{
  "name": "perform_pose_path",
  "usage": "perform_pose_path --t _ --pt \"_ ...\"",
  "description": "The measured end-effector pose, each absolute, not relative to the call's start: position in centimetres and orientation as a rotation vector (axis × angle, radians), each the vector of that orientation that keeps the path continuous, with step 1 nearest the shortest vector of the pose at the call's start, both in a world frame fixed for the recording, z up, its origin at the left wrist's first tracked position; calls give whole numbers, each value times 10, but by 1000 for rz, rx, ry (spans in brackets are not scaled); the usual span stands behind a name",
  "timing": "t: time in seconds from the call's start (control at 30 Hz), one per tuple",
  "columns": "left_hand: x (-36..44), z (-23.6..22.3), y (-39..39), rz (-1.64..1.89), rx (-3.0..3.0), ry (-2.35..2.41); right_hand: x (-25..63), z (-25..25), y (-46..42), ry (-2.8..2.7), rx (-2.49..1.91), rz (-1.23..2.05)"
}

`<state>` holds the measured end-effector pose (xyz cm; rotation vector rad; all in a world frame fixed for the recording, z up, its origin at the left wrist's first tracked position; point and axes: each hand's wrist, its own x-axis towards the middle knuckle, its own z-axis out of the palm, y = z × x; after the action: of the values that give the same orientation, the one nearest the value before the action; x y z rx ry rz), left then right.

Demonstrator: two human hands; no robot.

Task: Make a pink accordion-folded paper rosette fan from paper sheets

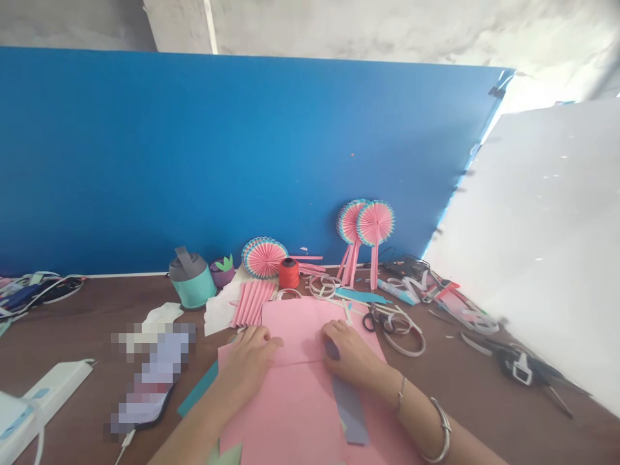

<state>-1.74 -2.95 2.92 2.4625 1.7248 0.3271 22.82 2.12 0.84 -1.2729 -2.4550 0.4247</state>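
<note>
Left hand (254, 354) and right hand (352, 356) on pink paper (295, 413)
Paper beneath both hands' fingers: left thumb and fingers apart, right fingers curled over a strip (352, 416), whether clamped one cannot tell.

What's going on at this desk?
Someone's left hand rests on pink paper, fingers spread fairly flat; the right hand is on it too, fingers curled, over a gray strip. Pleated pink paper lies just beyond, near a red spool. Two ribboned paper fans stand against the blue board.
</note>
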Motion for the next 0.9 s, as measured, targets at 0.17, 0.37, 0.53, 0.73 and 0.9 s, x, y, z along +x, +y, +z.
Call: perform_pose_path --t 0.17,0.37,0.53,0.73,0.9 --pt "-13 25 -33 317 2728 1476 226 16 12 -2676 -1022 262" --pt "-13 21 -32 314 2782 1407 222 13 11 -2801 -858 198" --pt "-15 27 -34 362 2688 1457 227 16 14 -2780 -902 209" --pt "-25 33 -30 333 2597 1571 232 22 12 -2728 -953 149" --pt "-33 26 -25 523 2538 1640 226 20 11 -2782 -935 -112"
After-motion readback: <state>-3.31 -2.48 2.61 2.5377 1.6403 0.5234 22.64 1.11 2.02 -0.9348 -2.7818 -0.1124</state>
